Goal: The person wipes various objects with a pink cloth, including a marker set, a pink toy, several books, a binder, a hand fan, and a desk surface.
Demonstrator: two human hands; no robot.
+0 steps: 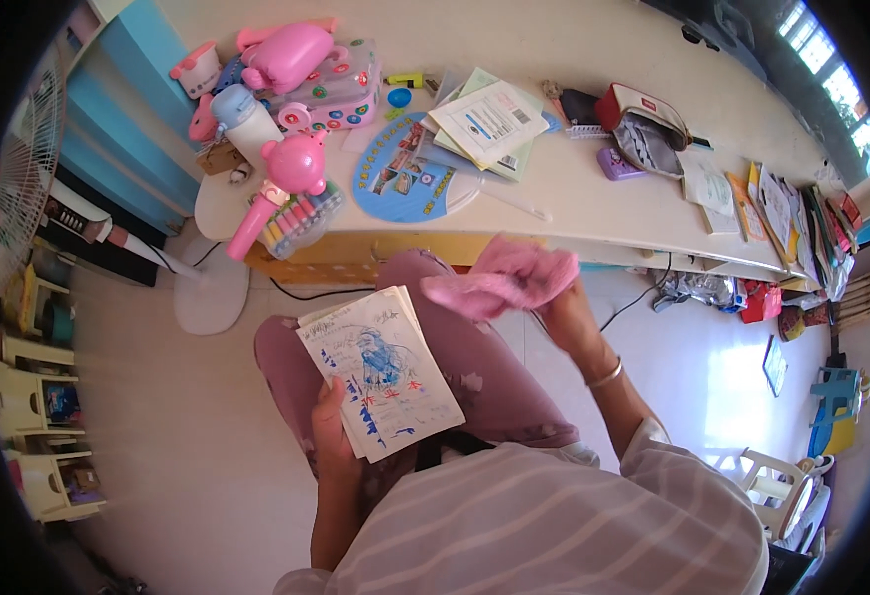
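My left hand [333, 424] grips the lower left edge of a small stack of exercise books [383, 372], which rests against my lap. Blue and black pen drawings and red print mark the top cover. Off to the right, my right hand [570, 321] holds up a pink fluffy cloth [505, 277]; it is slightly blurred and hides some of my fingers. The cloth hangs over my right knee, apart from the books. A long white bench-like cabinet top [591, 216] runs in front of my knees.
Pink toys [297, 163], a bottle [245, 123] and a marker set [301, 219] crowd the left of the cabinet top. A blue paddle fan [405, 171], papers [487, 123], an unzipped pencil case [647, 130] and upright books [784, 208] line the rest. An electric fan [26, 186] stands left.
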